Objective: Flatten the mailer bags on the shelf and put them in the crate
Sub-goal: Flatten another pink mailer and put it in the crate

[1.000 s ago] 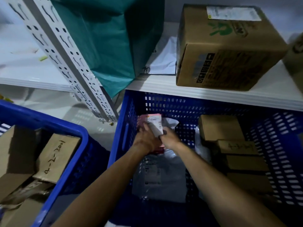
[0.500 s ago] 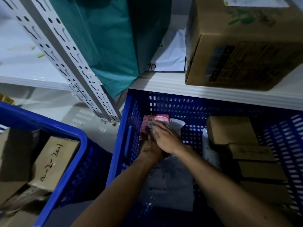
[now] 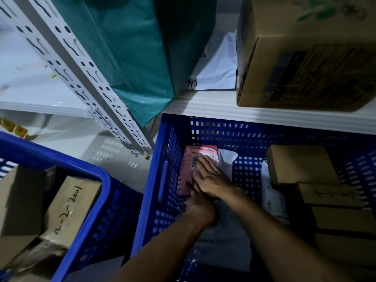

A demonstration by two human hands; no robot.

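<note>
Head view: pink mailer bag (image 3: 188, 171), held up by both hands a second ago, now lies in blue crate (image 3: 162, 180), far-left corner. Right hand (image 3: 211, 180) presses it, fingers straight. Left hand (image 3: 200, 208) at near edge, fingers hidden, grasp undeterminable. Judged: deposited, flattening under way.

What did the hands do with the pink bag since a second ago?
Both hands were gripping the pink mailer; now the right hand lies flat on it, pressing it down by the left wall of the crate. The left hand sits under the right wrist, fingers hidden. The brown boxes and the green bag stayed put.
</note>
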